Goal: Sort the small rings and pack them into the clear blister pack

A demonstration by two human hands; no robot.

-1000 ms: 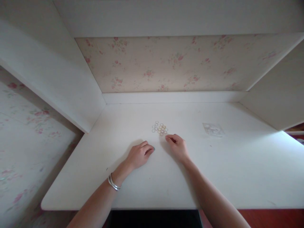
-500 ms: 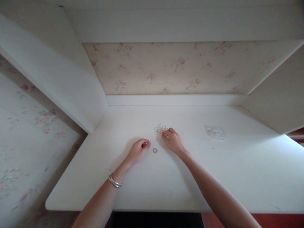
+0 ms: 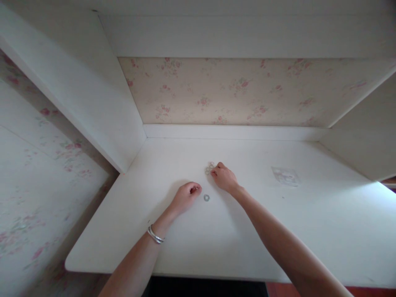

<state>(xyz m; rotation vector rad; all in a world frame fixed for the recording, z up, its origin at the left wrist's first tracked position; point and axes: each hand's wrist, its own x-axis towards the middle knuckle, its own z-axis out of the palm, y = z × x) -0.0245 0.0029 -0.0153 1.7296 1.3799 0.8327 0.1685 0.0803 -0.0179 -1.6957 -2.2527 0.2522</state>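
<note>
Bangles (image 3: 155, 235), silver; left hand (image 3: 185, 196), thumb and fingertips together, contents unclear; grey ring (image 3: 204, 198) just beside it on the white desk (image 3: 241, 243); thin rings (image 3: 210, 168) clustered at the right hand (image 3: 225, 178), whether clamped on one I cannot tell; clear plastic bag (image 3: 286, 176), well apart.

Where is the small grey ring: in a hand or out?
Out: the small grey ring lies on the white table, apart from the left hand and the right hand; its whole outline shows, uncovered.

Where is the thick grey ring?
In the head view, the thick grey ring lies on the white tabletop, just right of the left hand, nearer the wearer than the right hand.
</note>
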